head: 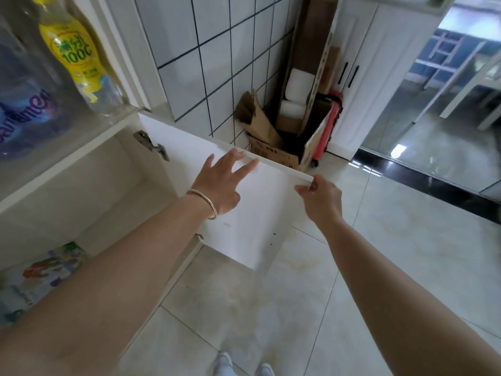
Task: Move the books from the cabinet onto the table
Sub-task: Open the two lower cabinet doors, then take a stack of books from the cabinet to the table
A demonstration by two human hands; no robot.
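The low white cabinet (pixel 89 185) stands open at the left, its door (pixel 254 213) swung out towards me. A colourful book (pixel 40 278) lies flat on the cabinet floor, partly hidden by my left forearm. My left hand (pixel 219 183), with a silver bangle on the wrist, rests flat on the door's inner face, fingers spread up to its top edge. My right hand (pixel 320 196) pinches the door's top outer corner between thumb and fingers. The table is not clearly in view.
A yellow-labelled bottle (pixel 73 55) and a blue-labelled bottle (pixel 24 109) stand on top of the cabinet. Cardboard boxes (pixel 287 137) with foam and a red cart stand in the tiled corner. White cupboards are at the right; white chair legs (pixel 461 85) stand beyond a dark threshold.
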